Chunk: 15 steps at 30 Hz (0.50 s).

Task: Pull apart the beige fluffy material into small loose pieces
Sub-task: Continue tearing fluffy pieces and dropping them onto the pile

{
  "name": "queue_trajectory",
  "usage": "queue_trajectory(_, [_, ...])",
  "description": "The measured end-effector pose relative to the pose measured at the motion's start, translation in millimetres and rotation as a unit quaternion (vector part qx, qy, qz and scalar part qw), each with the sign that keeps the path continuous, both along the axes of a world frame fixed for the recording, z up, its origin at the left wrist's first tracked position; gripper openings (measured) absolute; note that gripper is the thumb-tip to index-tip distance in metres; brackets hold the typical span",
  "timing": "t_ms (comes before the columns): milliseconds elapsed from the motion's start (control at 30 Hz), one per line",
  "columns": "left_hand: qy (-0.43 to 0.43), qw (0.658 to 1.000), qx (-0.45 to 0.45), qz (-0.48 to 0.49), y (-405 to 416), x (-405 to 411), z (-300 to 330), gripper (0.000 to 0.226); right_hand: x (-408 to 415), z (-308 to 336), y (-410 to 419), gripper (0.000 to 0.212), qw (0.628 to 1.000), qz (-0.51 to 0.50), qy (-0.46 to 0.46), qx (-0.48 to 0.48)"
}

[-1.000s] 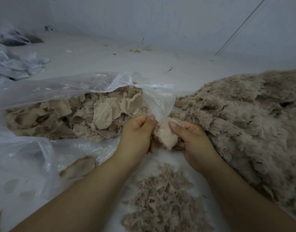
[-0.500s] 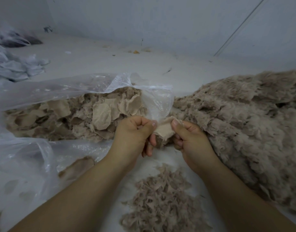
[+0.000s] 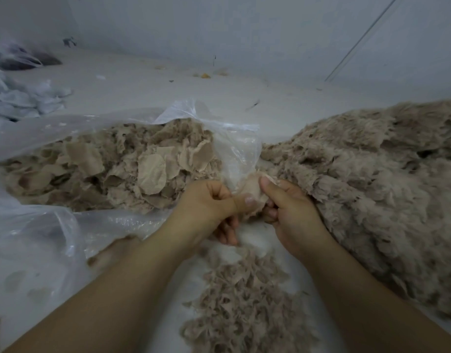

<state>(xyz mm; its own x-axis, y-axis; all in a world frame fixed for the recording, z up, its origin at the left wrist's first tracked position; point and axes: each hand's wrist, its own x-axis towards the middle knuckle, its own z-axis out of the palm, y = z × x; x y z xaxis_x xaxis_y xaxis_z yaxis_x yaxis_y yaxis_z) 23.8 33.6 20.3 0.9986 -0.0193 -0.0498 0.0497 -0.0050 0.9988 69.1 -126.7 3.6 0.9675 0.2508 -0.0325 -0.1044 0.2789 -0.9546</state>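
Observation:
A small beige fluffy piece [image 3: 252,191] is held between both hands at the centre of the view. My left hand [image 3: 209,205] pinches its left side with thumb over curled fingers. My right hand [image 3: 288,207] pinches its right side, thumb on top. Below the hands lies a pile of small loose shreds [image 3: 244,301] on the white surface. A large mound of beige fluffy material [image 3: 372,187] fills the right side. To the left, a clear plastic bag [image 3: 53,225] holds more beige pieces [image 3: 132,169] with fabric backing showing.
The white floor [image 3: 168,90] stretches back to a pale wall with a few small scraps near its base. Crumpled white plastic [image 3: 18,98] and a dark bag [image 3: 20,59] lie at the far left.
Both hands have stayed together at the centre. The piece between them looks smaller and more bunched, and my left thumb now lies across its lower edge.

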Motion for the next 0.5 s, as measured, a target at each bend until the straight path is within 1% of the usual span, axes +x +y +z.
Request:
queue_trajectory(67, [0.003, 1.000, 0.005, -0.018, -4.6, 0.5, -1.1, 0.033, -0.5, 0.5, 0.4, 0.038, 1.000, 0.007, -0.003, 0.006])
queue_trajectory(133, [-0.001, 0.998, 0.013, -0.066, -9.5, -1.5, -1.7, 0.009, 0.3, -0.6, 0.3, 0.038, 1.000, 0.011, -0.004, 0.008])
queue_trajectory(200, [-0.004, 0.997, -0.001, -0.071, -10.9, -1.9, -3.8, 0.021, 1.2, -1.0, -0.8, 0.036, 1.000, 0.017, -0.011, 0.014])
queue_trajectory(333, [-0.012, 0.998, -0.060, -0.017, -2.0, 1.9, -1.8, 0.015, 3.5, -1.6, -2.5, 0.031, 0.999, 0.023, -0.007, 0.043])
queue_trajectory(433, [-0.011, 0.998, -0.065, 0.003, 1.1, 2.3, -0.6, 0.008, 5.9, -3.6, -2.1, 0.034, 0.999, 0.010, 0.016, 0.046])
queue_trajectory(500, [-0.013, 0.999, -0.051, -0.002, 0.3, 1.4, -0.1, 0.011, 6.0, -3.4, -2.4, 0.033, 0.999, 0.016, 0.006, 0.033])
